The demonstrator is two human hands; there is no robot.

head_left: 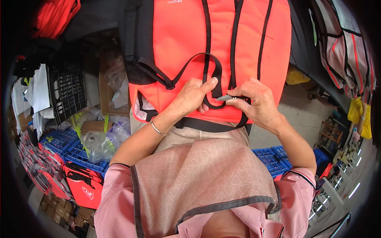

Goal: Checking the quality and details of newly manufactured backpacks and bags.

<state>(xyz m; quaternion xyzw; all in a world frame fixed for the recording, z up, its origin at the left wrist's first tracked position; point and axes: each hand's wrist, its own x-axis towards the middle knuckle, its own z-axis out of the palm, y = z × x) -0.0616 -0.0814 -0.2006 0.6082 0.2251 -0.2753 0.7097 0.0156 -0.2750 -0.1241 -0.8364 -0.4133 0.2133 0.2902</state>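
this looked like a workshop, most likely a bag factory: a large coral bag lay before a worker in an apron, while a red bag sat at the left and grey bags hung at the upper right. blue crates, a black crate, a carton and clear plastic crowded the left, brown boxes were piled lower down, and strip lights ran in a row at the far right, as in a big hall with a plain grey floor.
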